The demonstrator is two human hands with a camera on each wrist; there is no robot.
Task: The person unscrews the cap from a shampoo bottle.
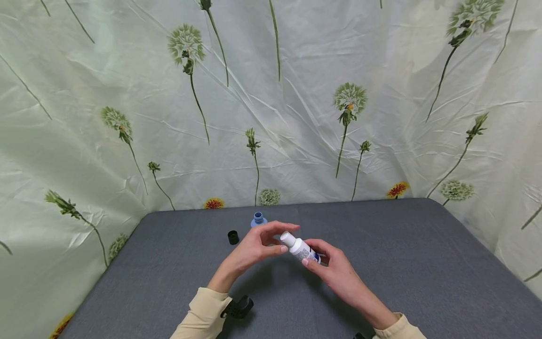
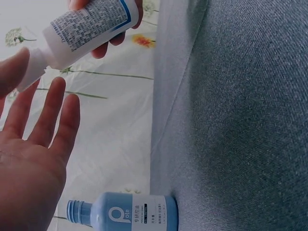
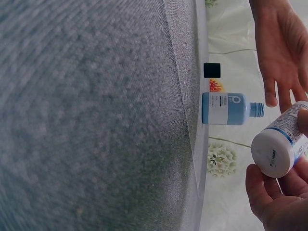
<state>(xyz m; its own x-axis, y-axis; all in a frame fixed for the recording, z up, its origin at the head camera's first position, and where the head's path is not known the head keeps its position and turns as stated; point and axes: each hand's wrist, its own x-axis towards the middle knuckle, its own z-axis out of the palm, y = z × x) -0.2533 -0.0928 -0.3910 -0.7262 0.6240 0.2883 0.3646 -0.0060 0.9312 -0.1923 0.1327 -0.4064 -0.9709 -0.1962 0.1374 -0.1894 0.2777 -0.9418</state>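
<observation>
A small white bottle (image 1: 301, 249) with printed text and a blue band is tilted above the table, its white cap (image 1: 288, 238) pointing up and left. My right hand (image 1: 340, 275) grips the bottle's lower body between thumb and fingers; its base faces the right wrist camera. Around the cap, my left hand (image 1: 254, 245) is spread, with the thumb on the near side and the fingers extended on the far side. In the left wrist view the thumb (image 2: 12, 70) overlaps the cap; firm contact is unclear. Behind the left hand, an uncapped blue bottle (image 2: 113, 211) stands upright.
A black cap (image 1: 233, 237) rests on the dark grey tabletop (image 1: 381, 245), left of the blue bottle. Beyond the table's back edge hangs a pale curtain (image 1: 296, 117) printed with dandelions. A black band (image 1: 238, 308) circles the left wrist.
</observation>
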